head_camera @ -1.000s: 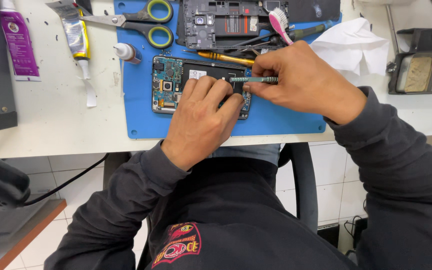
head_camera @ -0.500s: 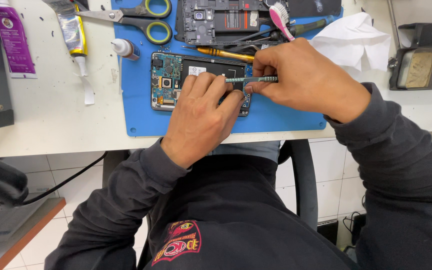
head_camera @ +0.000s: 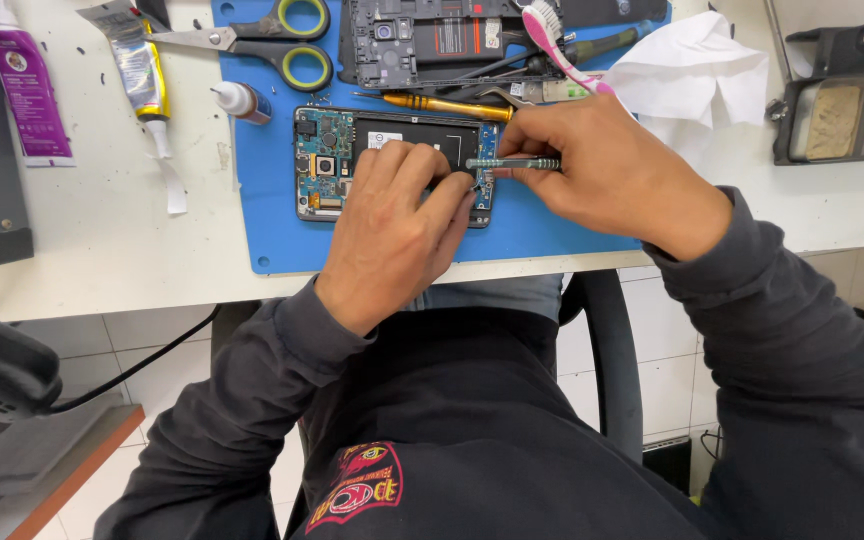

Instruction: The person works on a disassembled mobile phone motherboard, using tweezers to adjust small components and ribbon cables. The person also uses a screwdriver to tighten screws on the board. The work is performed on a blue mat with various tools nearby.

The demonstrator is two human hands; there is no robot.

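An opened phone [head_camera: 332, 165] lies on a blue mat [head_camera: 272, 230], near the mat's middle, with its circuit board and black battery bared. The left hand [head_camera: 397, 235] rests flat over the phone's lower right part, fingers together and pressing down on it; they hide that part of the phone and much of the battery. The right hand [head_camera: 607, 170] sits just right of the phone, its grip pinching a thin screwdriver [head_camera: 512, 163] with a greenish ribbed shaft. The tool lies nearly level, its tip reaching the phone's right edge where the left fingertips meet it; the exact spot it touches is hidden by those fingers.

Just above the phone on the mat lies a yellow-handled tool [head_camera: 447, 105], its right end covered by the right hand. Further above the phone sits a dark phone frame [head_camera: 432, 40], cut off by the top edge, with a pink and white toothbrush [head_camera: 557, 45] lying across it. Up and left of the phone lie scissors [head_camera: 272, 40] with green-ringed handles and a small white bottle [head_camera: 242, 100] at the mat's edge. Left of the mat, on the white worktop [head_camera: 102, 240], lie a crumpled glue tube [head_camera: 142, 75] and a purple tube [head_camera: 27, 90], partly cut off at the top. Right of the mat lies crumpled white tissue [head_camera: 692, 75], and beyond it a dark tray [head_camera: 842, 120] whose contents are hard to make out.
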